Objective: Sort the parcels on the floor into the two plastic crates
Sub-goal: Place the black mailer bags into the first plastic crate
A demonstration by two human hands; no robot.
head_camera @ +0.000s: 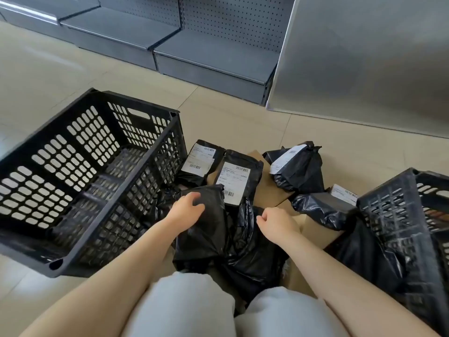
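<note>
1. Black perforated plastic makes up the left crate (80, 176), which fills the left half of the frame, tilted with its open top facing the camera; no parcel shows inside it, only its slotted walls and floor.
2. At the right edge of the frame stands the right crate (398, 215), of the same black plastic. Only its near corner and a slotted wall show, so what it holds cannot be told.
3. Between the two crates, in the middle of the frame, black poly-bag parcels lie heaped on flattened brown cardboard (269, 183) on the beige tiled floor (73, 76).
4. Two labelled parcels lie side by side just right of the left crate: one (200, 161) touching its wall, the other (239, 178) beside it, white labels up.
5. A bulkier labelled parcel (297, 169) sits farther right, and another (325, 205) rests against the right crate.
6. The left hand (187, 206) grips the top edge of an unlabelled black parcel (206, 229) at centre frame, fingers curled over it.
7. The right hand (274, 221) is curled into a loose fist above crumpled black plastic (250, 251); whether it pinches that plastic cannot be told.
8. Grey metal shelving (206, 57) runs across the top of the frame.
</note>
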